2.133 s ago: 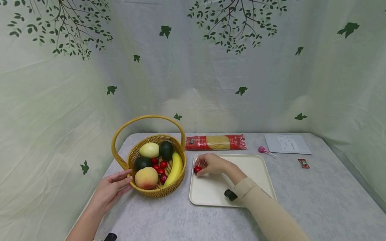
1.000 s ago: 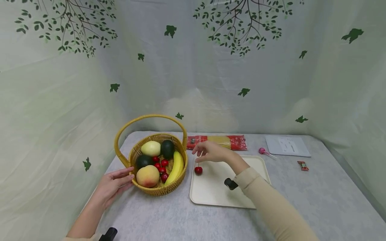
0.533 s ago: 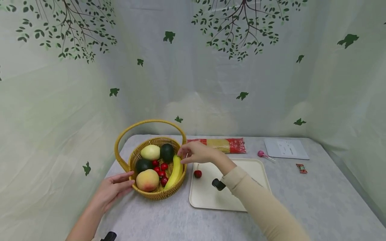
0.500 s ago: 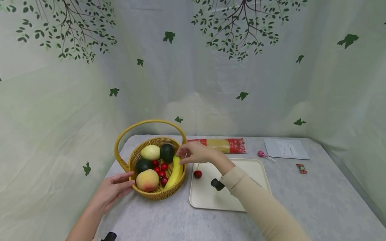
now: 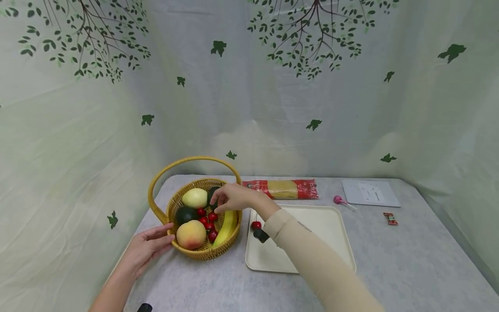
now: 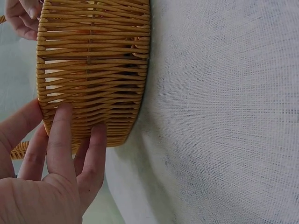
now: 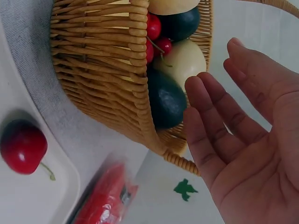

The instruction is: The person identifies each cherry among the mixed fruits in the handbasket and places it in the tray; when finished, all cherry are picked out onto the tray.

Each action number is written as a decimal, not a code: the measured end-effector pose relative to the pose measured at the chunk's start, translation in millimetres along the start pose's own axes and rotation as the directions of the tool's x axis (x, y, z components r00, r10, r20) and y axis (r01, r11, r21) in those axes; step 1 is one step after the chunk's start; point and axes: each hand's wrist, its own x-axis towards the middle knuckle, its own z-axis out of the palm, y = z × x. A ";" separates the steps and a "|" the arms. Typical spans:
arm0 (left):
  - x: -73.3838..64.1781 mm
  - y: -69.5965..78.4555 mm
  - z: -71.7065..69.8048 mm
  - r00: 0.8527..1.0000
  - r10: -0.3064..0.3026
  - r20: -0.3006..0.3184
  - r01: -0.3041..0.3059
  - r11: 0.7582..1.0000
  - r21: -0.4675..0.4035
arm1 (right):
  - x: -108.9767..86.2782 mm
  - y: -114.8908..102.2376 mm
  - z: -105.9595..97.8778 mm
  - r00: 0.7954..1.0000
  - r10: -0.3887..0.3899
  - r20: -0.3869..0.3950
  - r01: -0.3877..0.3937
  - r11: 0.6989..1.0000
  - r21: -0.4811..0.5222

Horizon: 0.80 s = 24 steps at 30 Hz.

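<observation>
My left hand [image 5: 145, 248] rests its straight fingers against the outer wall of the yellow wicker basket [image 6: 93, 74], at its left side. Over the basket's right half hovers my right hand [image 5: 234, 197], fingers loosely bent and nothing between them. Below its fingertips lie several red cherries [image 5: 209, 225] in the middle of the basket. Around them sit a peach [image 5: 191, 235], a banana [image 5: 227, 229], a pale green oval fruit [image 5: 195, 198] and two dark green oval fruits [image 5: 186, 215], one partly hidden by my right hand. A single stemmed cherry [image 7: 24, 147] lies on the cream tray [image 5: 312, 247].
Behind the tray lies a red and yellow packet of noodles [image 5: 283, 189]. To the right are a pink lollipop [image 5: 339, 200], a flat grey board with a white label [image 5: 370, 193] and a small red wrapped candy [image 5: 390, 219]. The basket's tall handle [image 5: 195, 158] arches above the fruit.
My right hand let go of the cherry on the tray, rose, and moved left past the basket's rim to above the cherries. My left hand stays at the basket.
</observation>
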 end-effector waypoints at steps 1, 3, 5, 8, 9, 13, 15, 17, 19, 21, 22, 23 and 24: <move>0.1 -0.5 -0.4 1.000 -0.001 -0.001 0.001 1.000 -0.005 | 3.4 -1.1 0.7 1.000 0.009 0.010 -0.009 1.000 -0.004; 0.3 -1.3 -1.0 1.000 -0.003 -0.004 0.003 1.000 -0.013 | 10.3 -3.6 1.9 0.999 0.025 0.034 -0.024 0.999 -0.021; 0.7 -1.7 -1.4 1.000 -0.004 -0.003 0.004 1.000 -0.017 | 17.0 -6.0 2.5 0.997 0.041 0.061 -0.039 0.999 -0.038; 1.4 -1.8 -1.5 1.000 -0.002 -0.005 0.002 1.000 -0.018 | 26.6 -8.2 2.4 0.993 0.071 0.091 -0.069 0.997 -0.031; 1.5 -1.8 -1.5 1.000 -0.003 -0.006 0.003 1.000 -0.019 | 29.4 -8.4 2.1 0.991 0.085 0.100 -0.083 0.996 -0.020; 1.2 -1.8 -1.3 1.000 -0.004 -0.013 0.004 1.000 -0.014 | 37.7 -8.1 0.9 0.978 0.147 0.148 -0.158 0.985 0.071; 1.0 -1.7 -1.3 1.000 -0.005 -0.014 0.004 1.000 -0.015 | 41.0 -7.9 0.8 0.967 0.189 0.170 -0.207 0.973 0.099; 0.6 -1.3 -1.2 1.000 -0.002 -0.010 0.002 1.000 -0.017 | 43.8 -8.2 0.8 0.955 0.229 0.190 -0.255 0.959 0.122; 0.3 -0.6 -1.0 1.000 -0.001 -0.007 0.001 1.000 -0.024 | 46.7 -8.5 1.0 0.944 0.262 0.201 -0.291 0.948 0.129; -0.2 0.0 -0.6 1.000 0.001 -0.005 -0.001 1.000 -0.024 | 49.6 -9.0 1.5 0.938 0.279 0.206 -0.311 0.940 0.139; -0.4 0.2 -0.5 1.000 0.000 -0.006 0.000 1.000 -0.023 | 50.7 -9.5 1.6 0.938 0.279 0.207 -0.312 0.939 0.146; -0.5 0.3 -0.3 1.000 0.000 -0.007 0.000 1.000 -0.019 | 51.9 -9.9 1.9 0.937 0.281 0.209 -0.315 0.937 0.152; -0.5 0.4 -0.1 1.000 -0.001 -0.010 0.000 1.000 -0.014 | 53.2 -10.2 2.4 0.936 0.280 0.211 -0.316 0.935 0.159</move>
